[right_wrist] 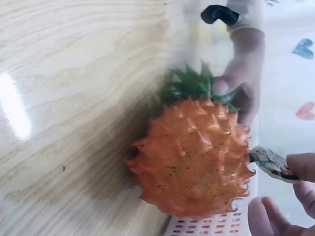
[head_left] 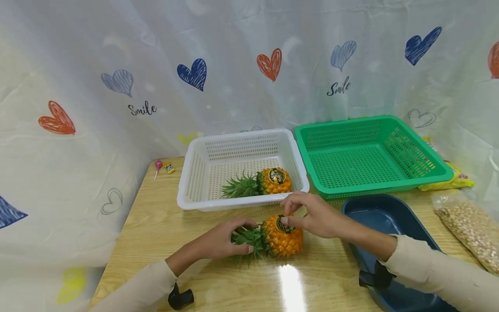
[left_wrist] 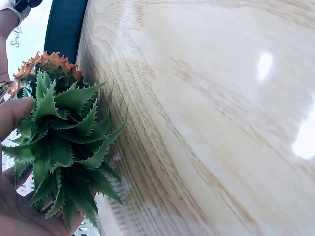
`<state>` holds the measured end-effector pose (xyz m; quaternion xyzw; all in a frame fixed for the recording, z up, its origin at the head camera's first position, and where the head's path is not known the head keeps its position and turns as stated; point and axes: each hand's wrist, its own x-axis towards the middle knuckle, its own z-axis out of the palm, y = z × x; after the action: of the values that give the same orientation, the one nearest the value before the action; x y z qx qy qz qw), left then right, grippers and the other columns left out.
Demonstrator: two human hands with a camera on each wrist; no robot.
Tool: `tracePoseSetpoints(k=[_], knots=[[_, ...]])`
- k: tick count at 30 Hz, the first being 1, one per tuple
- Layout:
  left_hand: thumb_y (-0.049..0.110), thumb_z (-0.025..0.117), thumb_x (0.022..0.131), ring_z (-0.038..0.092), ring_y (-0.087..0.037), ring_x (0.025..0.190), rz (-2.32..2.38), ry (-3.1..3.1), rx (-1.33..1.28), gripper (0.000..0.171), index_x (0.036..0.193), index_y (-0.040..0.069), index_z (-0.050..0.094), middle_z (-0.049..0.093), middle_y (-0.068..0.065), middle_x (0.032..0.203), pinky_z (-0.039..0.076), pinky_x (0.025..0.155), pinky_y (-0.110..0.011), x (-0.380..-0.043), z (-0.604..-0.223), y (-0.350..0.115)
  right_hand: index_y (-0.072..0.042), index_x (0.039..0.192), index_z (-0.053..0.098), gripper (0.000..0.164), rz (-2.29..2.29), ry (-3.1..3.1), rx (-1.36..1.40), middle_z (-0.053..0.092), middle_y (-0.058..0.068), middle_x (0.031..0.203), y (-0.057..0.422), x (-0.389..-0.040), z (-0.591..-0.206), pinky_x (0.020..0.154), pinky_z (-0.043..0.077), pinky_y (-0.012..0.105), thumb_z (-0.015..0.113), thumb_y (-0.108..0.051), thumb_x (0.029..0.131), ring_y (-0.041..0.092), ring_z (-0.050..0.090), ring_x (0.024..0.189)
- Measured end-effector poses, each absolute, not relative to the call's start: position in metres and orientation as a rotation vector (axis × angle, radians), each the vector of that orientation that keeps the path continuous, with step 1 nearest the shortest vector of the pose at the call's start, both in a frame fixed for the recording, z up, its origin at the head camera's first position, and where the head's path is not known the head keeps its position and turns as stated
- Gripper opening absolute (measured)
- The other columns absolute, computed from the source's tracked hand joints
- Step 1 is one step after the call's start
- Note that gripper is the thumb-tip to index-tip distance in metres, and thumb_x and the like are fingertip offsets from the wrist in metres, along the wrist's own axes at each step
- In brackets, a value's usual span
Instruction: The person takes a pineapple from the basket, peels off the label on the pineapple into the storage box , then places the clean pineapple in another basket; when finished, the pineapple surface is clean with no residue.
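A small orange pineapple (head_left: pixel 283 240) lies on its side on the wooden table, its green leafy crown (left_wrist: pixel 61 142) toward the left. My left hand (head_left: pixel 228 238) grips that crown, thumb on the near side and fingers on the far side. At the fruit, my right hand (head_left: pixel 315 214) pinches the edge of a black-and-gold label (right_wrist: pixel 270 162) between thumb and finger. In the right wrist view the label stands out from the spiky skin, one end still against it. A second pineapple (head_left: pixel 274 181), with a similar round label, lies in the white basket (head_left: pixel 243 201) just behind.
A green basket (head_left: pixel 374 188) stands at the back right. Below my right forearm lies a dark blue tray (head_left: pixel 366 255). To its right are a clear bag of small tan pieces (head_left: pixel 468 225) and a yellow packet (head_left: pixel 448 182). A lollipop (head_left: pixel 157 164) and a wrapped sweet (head_left: pixel 169 168) lie back left.
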<state>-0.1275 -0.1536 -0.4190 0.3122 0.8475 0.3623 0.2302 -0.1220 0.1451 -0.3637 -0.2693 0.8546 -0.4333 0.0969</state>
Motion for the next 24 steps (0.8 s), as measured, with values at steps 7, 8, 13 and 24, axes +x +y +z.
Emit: tracePoseSetpoints(k=[7,8,13,24], knots=[[0.048,0.069,0.092,0.053,-0.02,0.131,0.99,2.323,0.829,0.058,0.142,0.022,0.053,0.056,0.003,0.142,0.045,0.105,-0.049,-0.127,-0.42,-0.154,-0.014,0.094,0.061,0.015,-1.355,2.398,-0.756,0.064,0.005,0.1,0.151,-0.121,-0.353,0.063,0.054,0.033,0.07,-0.025,0.097,0.021,0.066,0.082],[0.048,0.069,0.092,0.053,-0.02,0.131,0.988,2.322,0.828,0.058,0.142,0.022,0.053,0.056,0.003,0.142,0.045,0.105,-0.049,-0.127,-0.42,-0.154,-0.013,0.095,0.061,0.015,-1.368,2.373,-0.74,0.064,0.005,0.098,0.151,-0.121,-0.352,0.062,0.054,0.033,0.069,-0.025,0.097,0.021,0.065,0.079],[0.05,0.069,0.092,0.052,-0.021,0.132,0.974,2.328,0.823,0.059,0.142,0.022,0.053,0.055,0.003,0.143,0.045,0.105,-0.05,-0.127,-0.419,-0.157,-0.009,0.098,0.059,0.016,-1.401,2.268,-0.651,0.063,0.007,0.09,0.155,-0.123,-0.351,0.057,0.052,0.034,0.069,-0.022,0.097,0.022,0.059,0.068],[0.049,0.068,0.093,0.052,-0.019,0.131,0.989,2.313,0.829,0.058,0.142,0.024,0.052,0.055,0.005,0.143,0.045,0.105,-0.048,-0.127,-0.421,-0.156,-0.003,0.105,0.057,0.027,-1.43,2.201,-0.558,0.06,0.008,0.08,0.177,-0.123,-0.354,0.053,0.054,0.038,0.074,-0.021,0.093,0.016,0.06,0.062]])
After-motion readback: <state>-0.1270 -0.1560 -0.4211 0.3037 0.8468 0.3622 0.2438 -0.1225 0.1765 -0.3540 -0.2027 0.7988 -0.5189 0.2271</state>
